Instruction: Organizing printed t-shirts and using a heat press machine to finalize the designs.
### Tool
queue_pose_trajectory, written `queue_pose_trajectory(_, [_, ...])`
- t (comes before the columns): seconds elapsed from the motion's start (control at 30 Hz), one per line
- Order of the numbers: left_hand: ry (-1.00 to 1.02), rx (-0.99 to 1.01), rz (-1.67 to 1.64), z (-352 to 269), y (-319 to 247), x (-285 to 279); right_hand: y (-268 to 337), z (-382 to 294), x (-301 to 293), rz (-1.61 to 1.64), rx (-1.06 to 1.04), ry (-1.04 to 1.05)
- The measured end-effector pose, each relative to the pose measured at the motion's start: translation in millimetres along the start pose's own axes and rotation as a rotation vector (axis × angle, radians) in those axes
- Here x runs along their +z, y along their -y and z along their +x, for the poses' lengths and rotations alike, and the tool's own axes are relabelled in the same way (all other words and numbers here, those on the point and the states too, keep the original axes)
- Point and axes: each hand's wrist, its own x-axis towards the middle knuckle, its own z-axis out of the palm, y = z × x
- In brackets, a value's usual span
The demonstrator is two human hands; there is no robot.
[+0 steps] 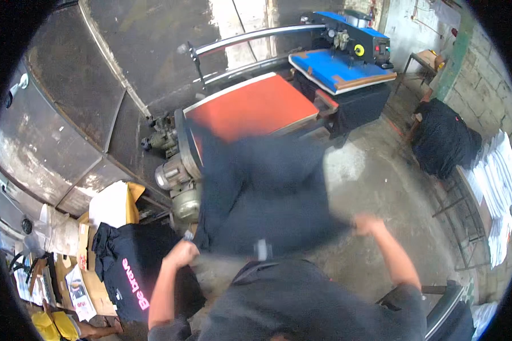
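A black T-shirt (277, 196) is spread out in the air in front of me, blurred by motion. My left hand (182, 253) is closed on its near left corner. With my right hand (367, 224), also blurred, I grip its right side. A small white label (262, 249) shows at the near edge. The far part of the shirt overlaps the red lower bed (256, 104) of a heat press and hides its near corner; whether they touch I cannot tell.
The blue-covered press head (341, 70) stands behind right. At left, black shirts with pink writing (132, 273) lie beside cardboard (96, 281). Dark garments (443, 136) and stacked white sheets (497, 179) are at right. Another person's leg (98, 330) shows bottom left.
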Motion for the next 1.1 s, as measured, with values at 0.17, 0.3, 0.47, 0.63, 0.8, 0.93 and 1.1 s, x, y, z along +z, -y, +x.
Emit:
queue_pose_trajectory(0.17, [-0.551,0.109,-0.148,11,-39,-35,-28,-8,-35,0.321,0.104,-0.219])
queue_pose_trajectory(0.3, [-1.000,0.058,-0.059,42,-49,-120,-56,30,-127,0.571,0.028,-0.847])
queue_pose_trajectory(0.47, [-1.429,-0.034,-0.299,60,-56,-171,-78,62,-201,0.704,-0.039,-1.454])
queue_pose_trajectory(0.63, [-1.750,-0.166,-0.275,82,-65,-166,-43,100,-228,0.830,-0.019,-1.766])
queue_pose_trajectory(0.8, [-1.880,-0.329,0.108,76,-53,-171,-29,127,-263,0.726,-0.005,-2.093])
queue_pose_trajectory(0.93, [-1.788,-0.107,-0.005,99,29,-201,-28,192,-333,0.524,-0.080,-2.140])
queue_pose_trajectory(1.1, [-1.400,-0.472,0.042,250,10,-377,-59,365,-454,0.181,0.358,-1.631])
